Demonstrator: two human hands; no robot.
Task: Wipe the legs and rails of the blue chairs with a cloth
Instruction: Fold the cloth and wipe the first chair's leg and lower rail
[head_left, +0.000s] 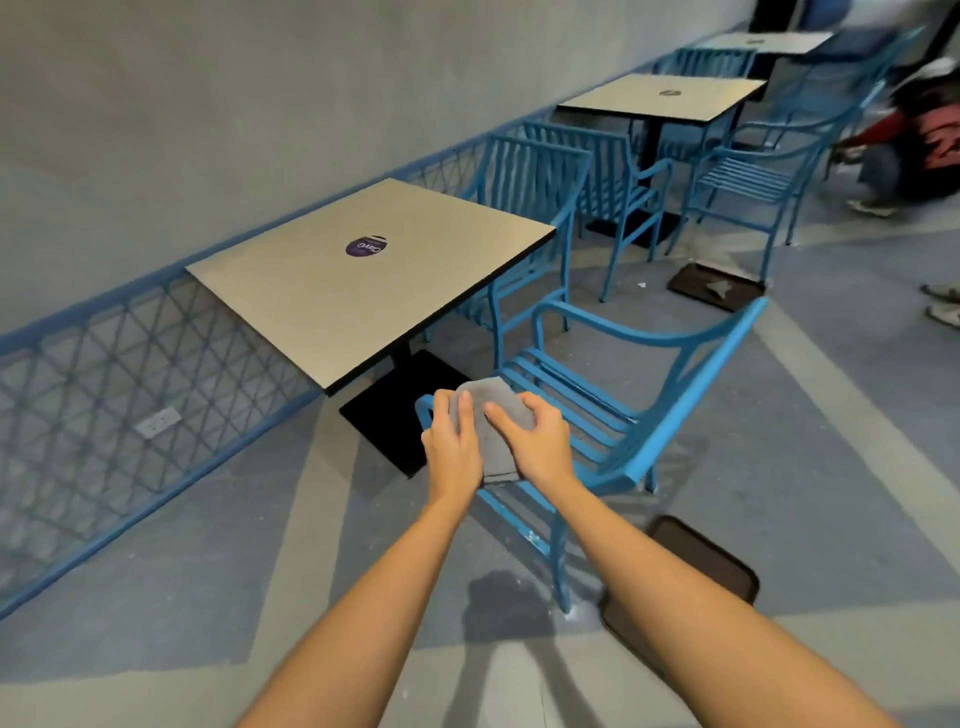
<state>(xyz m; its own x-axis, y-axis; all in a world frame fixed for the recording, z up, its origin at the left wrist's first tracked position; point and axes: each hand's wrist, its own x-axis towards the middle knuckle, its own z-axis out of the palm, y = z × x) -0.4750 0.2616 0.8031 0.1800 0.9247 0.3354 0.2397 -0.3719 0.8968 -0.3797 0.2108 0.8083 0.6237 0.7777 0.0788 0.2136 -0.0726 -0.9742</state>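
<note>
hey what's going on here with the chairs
A person is holding a grey cloth in both hands, the left hand and right hand gripping it over the near armrest of a blue chair pulled out from a square table. The cloth looks draped on the rail. Two dark trays lie on the floor, and more blue chairs and tables line the wall behind.

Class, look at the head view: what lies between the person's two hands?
A grey cloth lies between the left hand and the right hand; both grip it, over the blue chair's armrest.
</note>
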